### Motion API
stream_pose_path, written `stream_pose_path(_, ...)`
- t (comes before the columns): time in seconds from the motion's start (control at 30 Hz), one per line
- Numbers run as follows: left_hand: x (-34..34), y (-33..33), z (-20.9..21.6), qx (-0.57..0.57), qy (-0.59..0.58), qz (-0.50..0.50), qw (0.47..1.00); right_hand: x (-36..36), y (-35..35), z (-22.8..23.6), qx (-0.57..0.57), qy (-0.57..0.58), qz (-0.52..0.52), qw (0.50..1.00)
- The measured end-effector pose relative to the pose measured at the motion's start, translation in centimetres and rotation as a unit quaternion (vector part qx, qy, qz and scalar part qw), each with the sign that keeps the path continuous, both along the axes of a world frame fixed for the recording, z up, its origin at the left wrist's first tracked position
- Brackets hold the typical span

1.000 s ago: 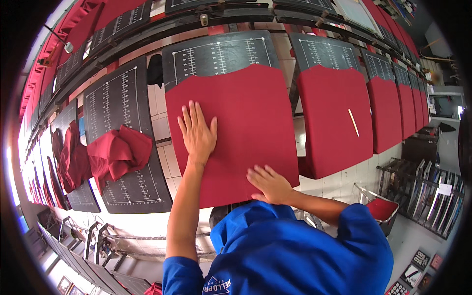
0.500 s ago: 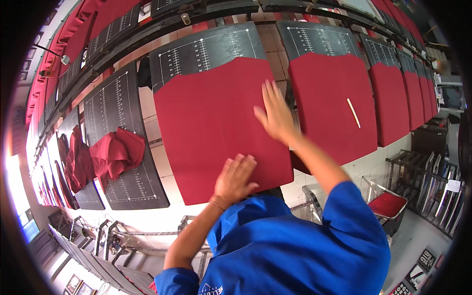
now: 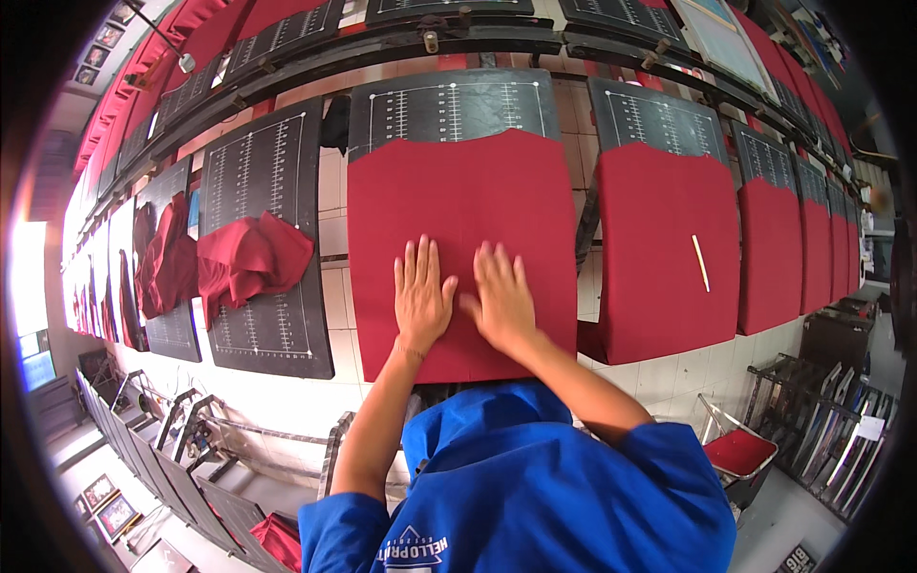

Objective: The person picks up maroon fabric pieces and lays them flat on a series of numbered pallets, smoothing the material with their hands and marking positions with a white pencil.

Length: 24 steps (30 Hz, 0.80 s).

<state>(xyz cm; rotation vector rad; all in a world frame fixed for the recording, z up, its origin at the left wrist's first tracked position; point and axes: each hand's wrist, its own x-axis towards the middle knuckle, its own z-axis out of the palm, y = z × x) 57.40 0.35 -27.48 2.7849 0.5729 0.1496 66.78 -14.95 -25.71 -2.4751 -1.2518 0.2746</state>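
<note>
Okay so, the rack (image 3: 820, 406) at right has slim flat panels (image 3: 841, 432) standing in it. Dark red fabric (image 3: 458, 196) covers most of the middle black board (image 3: 497, 100), pretty smooth, top edge wavy. Left hand (image 3: 423, 304) and right hand (image 3: 504, 307) lie flat on it, fingers slightly spread.

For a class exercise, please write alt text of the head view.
Someone's left hand and right hand lie palm-down on red fabric covering most of a dark ruled board. Left of it, crumpled red cloth lies on a neighbouring board.
</note>
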Motion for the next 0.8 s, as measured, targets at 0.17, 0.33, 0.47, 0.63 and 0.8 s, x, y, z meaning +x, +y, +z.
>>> stream_pose_path(0.17, -11.0, -3.1, 1.2, -0.012, 0.074, 0.021, 0.997, 13.5, 10.4, -3.0, 0.050, -0.060, -0.142, 0.987)
stream_pose_path(0.33, -14.0, -3.4, 0.8, -0.021, 0.090, 0.036, 0.995, 17.4, 14.5, -2.6, 0.011, -0.028, -0.197, 0.980)
stream_pose_path(0.47, -14.9, -2.6, 1.2, -0.074, 0.055, 0.012, 0.996, 12.5, 12.2, -3.1, 0.005, -0.029, -0.178, 0.984)
stream_pose_path(0.63, -16.8, -0.1, 2.1, -0.201, -0.017, -0.068, 0.977, -1.3, 4.3, -1.9, -0.033, -0.038, -0.166, 0.985)
stream_pose_path(0.8, -19.8, 4.6, 2.9, -0.331, -0.110, -0.112, 0.931, -16.2, -3.4, -1.6, -0.069, -0.017, -0.236, 0.969)
